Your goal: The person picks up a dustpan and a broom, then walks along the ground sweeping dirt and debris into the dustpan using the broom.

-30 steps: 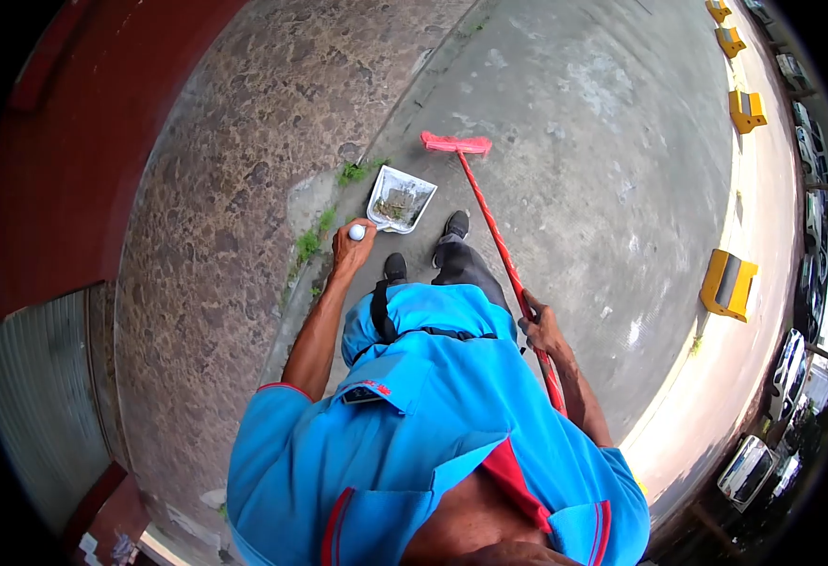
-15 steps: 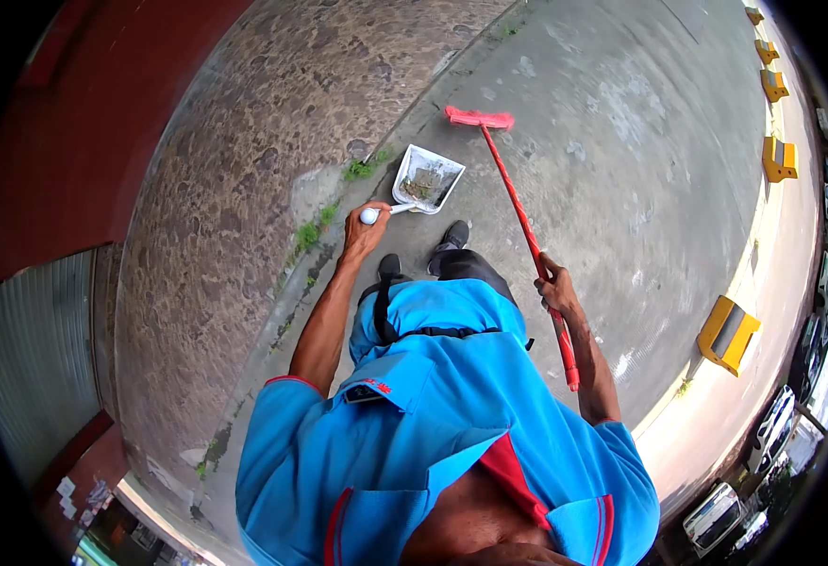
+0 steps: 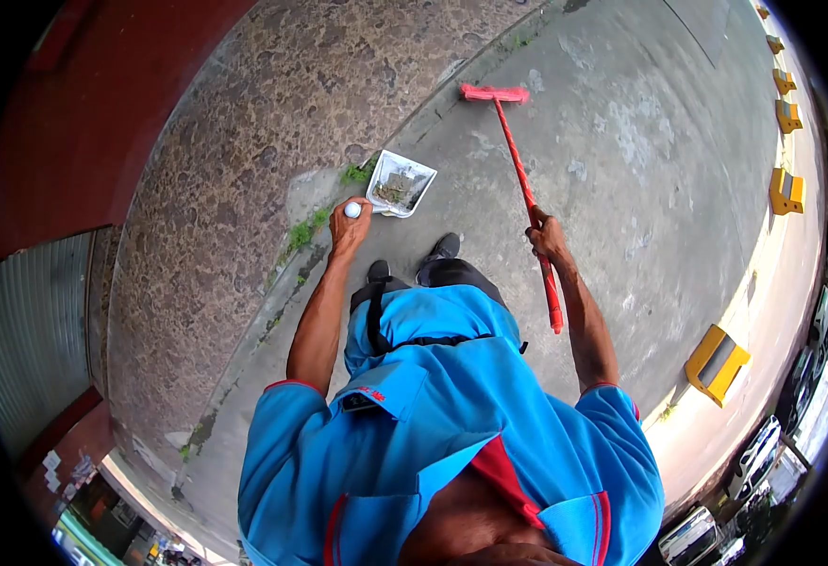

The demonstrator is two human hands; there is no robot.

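My left hand (image 3: 349, 229) is closed around the white handle of a dustpan, its rounded end (image 3: 352, 209) poking out above the fingers. The white dustpan (image 3: 420, 196) sits just ahead of that hand, over the grey pavement beside the kerb line, with brown and grey debris (image 3: 395, 188) inside. My right hand (image 3: 550, 236) grips the red striped stick of a broom (image 3: 519, 170). Far ahead, the broom's pink-red bristle head (image 3: 495, 94) is at the ground, well apart from the dustpan. The stick's lower end sticks out behind my right hand.
Green weeds (image 3: 301, 234) grow along the seam between the brown stone paving (image 3: 234, 170) and the grey concrete (image 3: 640, 198). Yellow-and-black blocks (image 3: 718, 365) line the right edge. Parked cars (image 3: 758, 456) stand beyond them. A red wall and a metal shutter (image 3: 32, 330) are at the left.
The broom has moved forward, its head farther away, and my right hand has gone forward with it. The dustpan and my left hand have shifted slightly left.
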